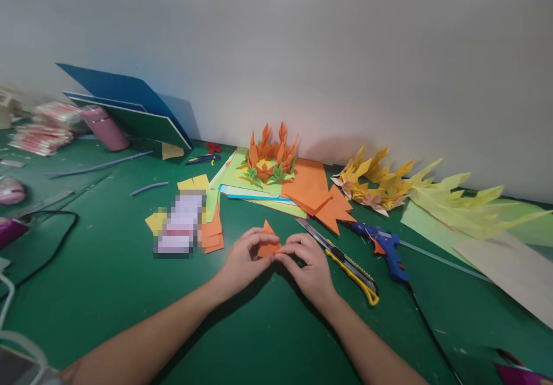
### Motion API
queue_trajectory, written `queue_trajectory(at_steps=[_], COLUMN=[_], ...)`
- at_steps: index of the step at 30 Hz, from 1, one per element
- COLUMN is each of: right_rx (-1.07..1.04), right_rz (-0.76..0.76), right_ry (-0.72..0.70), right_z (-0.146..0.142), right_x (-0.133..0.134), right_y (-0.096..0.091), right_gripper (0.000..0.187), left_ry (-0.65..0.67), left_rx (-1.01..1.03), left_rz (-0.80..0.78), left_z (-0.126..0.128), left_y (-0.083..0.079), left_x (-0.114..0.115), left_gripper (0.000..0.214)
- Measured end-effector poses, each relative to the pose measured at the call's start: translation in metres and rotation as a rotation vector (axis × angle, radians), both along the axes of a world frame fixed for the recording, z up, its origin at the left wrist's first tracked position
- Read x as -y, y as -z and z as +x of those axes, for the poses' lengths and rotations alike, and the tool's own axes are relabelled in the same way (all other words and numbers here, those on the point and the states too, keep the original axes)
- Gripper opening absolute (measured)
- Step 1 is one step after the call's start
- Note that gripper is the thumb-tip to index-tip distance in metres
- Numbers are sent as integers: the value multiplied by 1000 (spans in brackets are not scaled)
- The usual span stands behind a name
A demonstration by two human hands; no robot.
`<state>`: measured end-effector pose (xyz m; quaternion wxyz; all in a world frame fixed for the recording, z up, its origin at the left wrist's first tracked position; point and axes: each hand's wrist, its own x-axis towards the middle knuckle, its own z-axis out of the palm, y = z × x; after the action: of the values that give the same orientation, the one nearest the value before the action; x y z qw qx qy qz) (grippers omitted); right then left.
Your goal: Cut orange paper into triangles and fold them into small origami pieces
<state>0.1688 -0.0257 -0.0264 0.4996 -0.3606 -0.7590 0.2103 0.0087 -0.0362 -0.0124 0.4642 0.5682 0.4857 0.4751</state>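
Between both hands is a small piece of folded orange paper (pixel 268 249), its pointed tip rising above the fingers. My left hand (pixel 247 256) is closed on its left side, thumb along the lower edge. The fingertips of my right hand (pixel 307 265) pinch the paper's right corner, partly hiding it. Just right of that hand lie yellow-handled scissors (pixel 354 275) beside a long metal blade (pixel 322 236). Cut orange paper pieces (pixel 211 236) rest to the left of my hands. Behind them stands a ring of folded orange and green paper (pixel 272 157).
A blue glue gun (pixel 391 252) with its cord lies at right, near folded yellow paper shapes (pixel 380 177). Orange sheets (pixel 309 180) lie behind. A blurred-out pale object (pixel 181 223) is at left. A pink bottle (pixel 105 128) leans near blue boards (pixel 125 94). A white partition (pixel 276 56) closes the back.
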Motion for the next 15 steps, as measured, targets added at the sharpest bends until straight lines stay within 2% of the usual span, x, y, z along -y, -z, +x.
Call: queue_trajectory(at_steps=[9, 15], right_rx=[3, 5], right_rz=[-29, -44], right_ry=[17, 4], right_z=[0, 0], right_x=[-2, -2], right_y=[1, 1], right_gripper=[8, 9], left_ry=[-29, 1], left_rx=[138, 27], left_rz=[-103, -44], left_z=[-6, -4], left_y=[-3, -1], left_x=[-2, -2], left_gripper=[27, 23])
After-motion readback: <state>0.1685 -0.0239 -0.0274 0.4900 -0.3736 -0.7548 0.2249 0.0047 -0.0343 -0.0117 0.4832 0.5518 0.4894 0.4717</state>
